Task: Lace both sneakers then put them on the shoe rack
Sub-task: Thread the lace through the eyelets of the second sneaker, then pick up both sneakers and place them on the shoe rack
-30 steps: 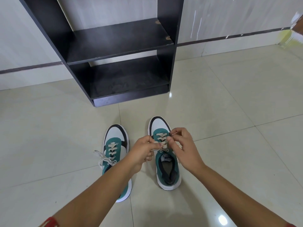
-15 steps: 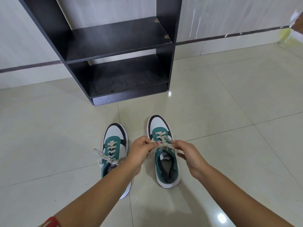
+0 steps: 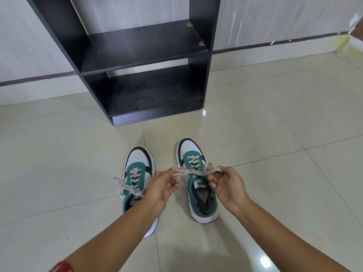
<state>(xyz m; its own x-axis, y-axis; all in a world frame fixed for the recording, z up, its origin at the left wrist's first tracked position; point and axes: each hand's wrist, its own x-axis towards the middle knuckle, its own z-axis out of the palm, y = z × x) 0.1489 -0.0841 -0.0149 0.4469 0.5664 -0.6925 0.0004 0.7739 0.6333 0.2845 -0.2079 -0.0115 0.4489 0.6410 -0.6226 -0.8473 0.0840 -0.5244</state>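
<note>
- My left hand [image 3: 163, 185] and right hand [image 3: 225, 183] each pinch a loop of the lace [image 3: 191, 172], pulled apart sideways to cinch the bow, I judge.
- That right sneaker [image 3: 198, 181] stands on the floor [image 3: 275, 154] beside the left sneaker [image 3: 137, 185], whose bow looks tied.
- Both toes face the rack [image 3: 137, 48], near ahead and empty, ready for shelving.

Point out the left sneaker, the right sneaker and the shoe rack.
left sneaker [image 3: 139, 156]: head view, white toe cap.
right sneaker [image 3: 189, 146]: head view, white toe cap.
shoe rack [image 3: 141, 46]: head view, upper shelf board.

Left hand [image 3: 164, 185] and right hand [image 3: 225, 183] both pinched closed
</note>
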